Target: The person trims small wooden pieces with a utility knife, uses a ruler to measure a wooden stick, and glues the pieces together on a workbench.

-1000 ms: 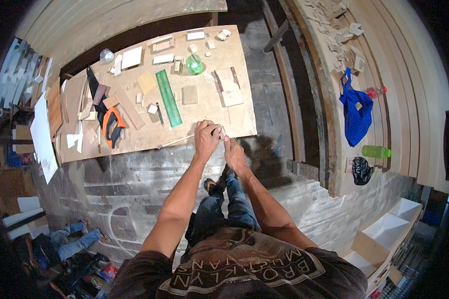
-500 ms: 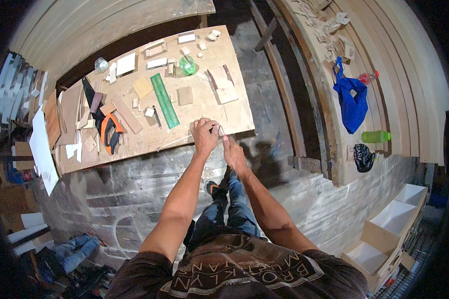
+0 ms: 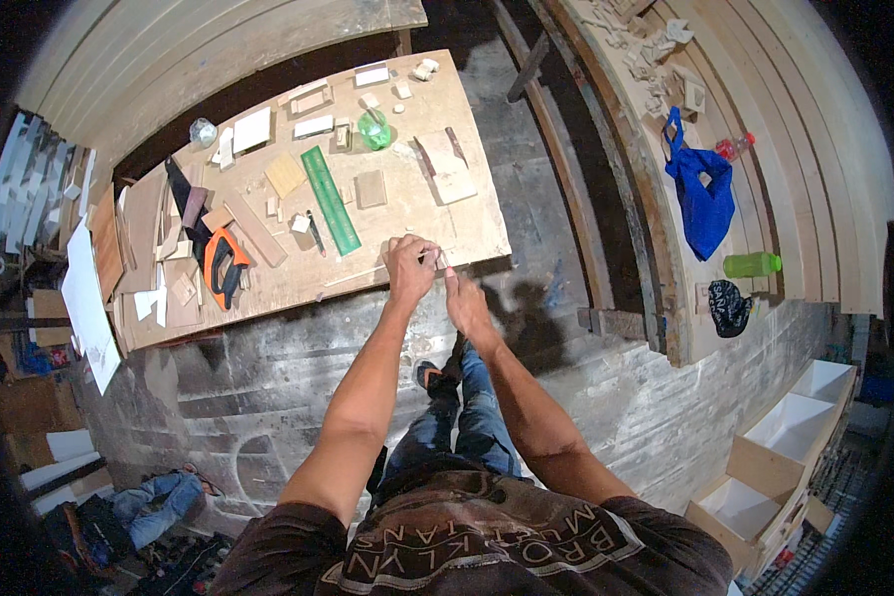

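My left hand (image 3: 410, 268) is closed at the table's front edge, its fingers bent around something small and pale that I cannot make out. Just right of it and slightly nearer, my right hand (image 3: 467, 301) is also closed, with the thumb or a finger pointing toward the left fingertips. What lies inside the right fingers is hidden. A thin pale strip (image 3: 353, 281) runs along the front edge and meets the left hand. Beyond the hands lie a green ruler-like strip (image 3: 332, 202), a square wooden piece (image 3: 371, 189) and a dark pencil or pen (image 3: 315, 233).
The wooden table (image 3: 268, 283) carries a handsaw with an orange-and-black handle (image 3: 226, 266), several wood offcuts, a green plastic bottle piece (image 3: 374, 129) and a pale board (image 3: 448, 179). A wooden bench on the right holds a blue bag (image 3: 703, 199) and a green bottle (image 3: 752, 264). White-lined boxes (image 3: 785, 432) stand lower right.
Both hands stay together at the table's front edge, with only slight finger movement. The whole view has shifted a little.
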Available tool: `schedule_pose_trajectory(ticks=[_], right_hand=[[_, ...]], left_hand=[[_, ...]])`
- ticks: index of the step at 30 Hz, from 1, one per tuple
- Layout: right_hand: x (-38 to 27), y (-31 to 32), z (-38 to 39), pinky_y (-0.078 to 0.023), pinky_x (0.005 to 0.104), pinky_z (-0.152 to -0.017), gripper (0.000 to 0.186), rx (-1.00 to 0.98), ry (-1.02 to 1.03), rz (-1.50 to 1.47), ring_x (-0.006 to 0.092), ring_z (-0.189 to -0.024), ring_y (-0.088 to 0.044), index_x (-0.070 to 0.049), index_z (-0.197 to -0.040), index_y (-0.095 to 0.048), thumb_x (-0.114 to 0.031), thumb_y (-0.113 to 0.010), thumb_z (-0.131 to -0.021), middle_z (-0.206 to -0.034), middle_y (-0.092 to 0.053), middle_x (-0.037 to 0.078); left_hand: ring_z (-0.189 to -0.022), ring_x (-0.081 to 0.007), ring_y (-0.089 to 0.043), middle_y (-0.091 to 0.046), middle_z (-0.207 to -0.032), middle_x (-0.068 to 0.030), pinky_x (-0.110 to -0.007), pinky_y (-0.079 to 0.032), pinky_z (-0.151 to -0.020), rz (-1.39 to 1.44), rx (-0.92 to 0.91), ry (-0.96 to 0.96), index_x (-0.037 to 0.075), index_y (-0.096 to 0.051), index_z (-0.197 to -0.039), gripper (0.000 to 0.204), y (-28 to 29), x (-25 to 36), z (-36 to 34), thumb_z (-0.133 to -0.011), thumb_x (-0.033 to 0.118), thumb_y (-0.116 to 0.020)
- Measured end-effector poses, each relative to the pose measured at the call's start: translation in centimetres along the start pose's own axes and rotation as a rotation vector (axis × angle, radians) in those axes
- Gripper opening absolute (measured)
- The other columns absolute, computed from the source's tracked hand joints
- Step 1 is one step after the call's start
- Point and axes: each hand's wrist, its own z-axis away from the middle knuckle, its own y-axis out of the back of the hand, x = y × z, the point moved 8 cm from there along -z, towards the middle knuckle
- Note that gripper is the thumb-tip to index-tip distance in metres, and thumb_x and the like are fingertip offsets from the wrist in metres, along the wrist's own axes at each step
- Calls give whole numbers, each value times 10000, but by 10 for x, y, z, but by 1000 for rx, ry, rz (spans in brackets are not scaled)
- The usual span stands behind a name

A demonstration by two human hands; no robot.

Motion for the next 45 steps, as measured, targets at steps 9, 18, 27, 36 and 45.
schedule_pose_trajectory(ticks=[9, 18, 27, 36, 45], right_hand=[[-6, -1, 7, -446, 563, -911, 674, 89, -35, 7, 553, -1012, -570, 123, -964, -625, -466, -302, -1021, -969, -597, 410], [-1, -4, 5, -415, 573, -939, 609, 26, -155, 13, 551, -1076, -527, 65, -1108, -598, -450, -284, -1025, -1065, -592, 382], [-16, -1, 12, -417, 563, -957, 611, 21, -210, 10, 538, -1105, -526, 69, -1149, -588, -456, -302, -1022, -1086, -588, 386], [-23, 1, 15, -428, 546, -949, 636, -9, -247, 34, 529, -1107, -535, 80, -1122, -589, -478, -301, -1022, -1083, -591, 387], [11, -4, -12, -444, 411, -660, 676, -1, 24, -173, 279, -678, -570, 35, -767, -577, -554, -345, -1005, -709, -599, 140]], left_hand=[[-882, -250, -549, -658, -853, -27, -391, -408, -865, -30, 48, -45, 125, -747, -802, 96, 4, 5, 0, -707, 105, -746], [-929, -260, -539, -637, -851, -8, -439, -400, -866, -72, 47, -18, 171, -733, -795, 84, 5, 14, 0, -722, 131, -738], [-937, -271, -549, -637, -869, -23, -436, -389, -886, -87, 51, -22, 165, -734, -794, 62, 10, 15, 1, -737, 150, -713], [-938, -270, -538, -630, -854, -24, -440, -391, -867, -54, 52, -29, 170, -736, -811, 63, 14, 16, 2, -754, 161, -710], [-995, -269, -525, -595, -912, -32, -452, -393, -838, -204, -26, -165, 138, -656, -909, 92, 5, 23, 2, -819, 151, -673]])
